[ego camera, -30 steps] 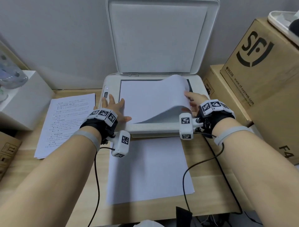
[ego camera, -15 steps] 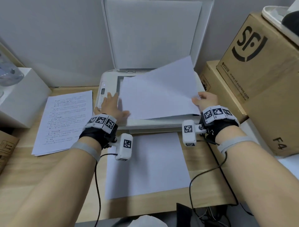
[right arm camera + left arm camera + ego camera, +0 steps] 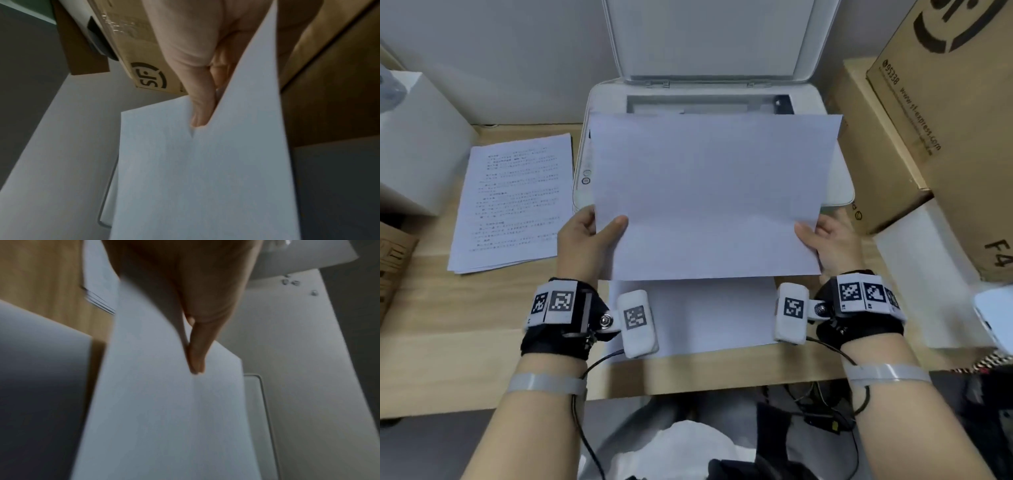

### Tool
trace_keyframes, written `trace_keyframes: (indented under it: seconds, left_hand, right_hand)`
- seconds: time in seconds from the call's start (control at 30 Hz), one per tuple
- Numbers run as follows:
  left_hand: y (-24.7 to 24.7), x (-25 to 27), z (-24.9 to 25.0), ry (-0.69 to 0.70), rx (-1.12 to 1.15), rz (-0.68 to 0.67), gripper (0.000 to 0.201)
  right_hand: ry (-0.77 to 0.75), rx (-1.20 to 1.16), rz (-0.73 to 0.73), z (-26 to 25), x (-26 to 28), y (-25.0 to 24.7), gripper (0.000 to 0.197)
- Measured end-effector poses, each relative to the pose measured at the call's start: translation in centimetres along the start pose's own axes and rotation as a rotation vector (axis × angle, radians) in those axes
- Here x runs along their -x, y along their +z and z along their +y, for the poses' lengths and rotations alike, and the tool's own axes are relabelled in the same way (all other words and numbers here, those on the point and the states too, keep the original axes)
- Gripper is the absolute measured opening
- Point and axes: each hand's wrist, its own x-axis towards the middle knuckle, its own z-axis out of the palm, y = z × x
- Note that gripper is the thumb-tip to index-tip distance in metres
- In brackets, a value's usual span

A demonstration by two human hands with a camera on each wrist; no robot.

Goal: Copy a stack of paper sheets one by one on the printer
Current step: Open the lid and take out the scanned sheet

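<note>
A blank white sheet (image 3: 709,195) hangs in the air over the printer (image 3: 839,192), whose lid (image 3: 709,37) stands up. My left hand (image 3: 589,240) pinches the sheet's near left edge, thumb on top. My right hand (image 3: 828,240) pinches its near right edge. The wrist views show each thumb lying on the sheet (image 3: 164,402) (image 3: 205,170) with the fingers hidden under it. A strip of scanner glass (image 3: 705,104) shows beyond the sheet. A printed stack (image 3: 517,202) lies left of the printer. More white paper (image 3: 698,315) lies on the desk in front.
Cardboard boxes (image 3: 945,113) crowd the right side of the printer. A white box (image 3: 417,144) sits at the far left. The wooden desk (image 3: 448,342) ends near my wrists, with cables (image 3: 822,397) hanging below its edge.
The sheet was lying curled on the glass with my right hand lifting its edge. It has come off the glass toward me, and my left hand has left the printer and taken its left edge.
</note>
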Motion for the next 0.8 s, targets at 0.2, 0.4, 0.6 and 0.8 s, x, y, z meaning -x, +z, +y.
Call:
trace_keyframes:
  seconds: [0.2, 0.4, 0.6, 0.8]
  left_hand:
    - [-2.6, 2.3, -5.6, -0.268, -0.029, -0.106, 0.012]
    - [-3.2, 2.1, -10.0, -0.414, -0.357, -0.065, 0.042]
    - [-3.6, 1.8, -10.6, -0.467, -0.534, -0.017, 0.028]
    - [-3.5, 1.7, -10.5, -0.462, -0.623, 0.025, 0.024]
  right_hand:
    - [0.189, 0.105, -0.027, 5.8, 1.2, -0.1, 0.013]
    - [0.27, 0.428, 0.018, 8.8, 0.9, -0.1, 0.009]
    - [0.237, 0.658, 0.047, 9.3, 0.9, 0.2, 0.013]
    - [0.227, 0.725, 0.078, 9.3, 0.9, 0.9, 0.034]
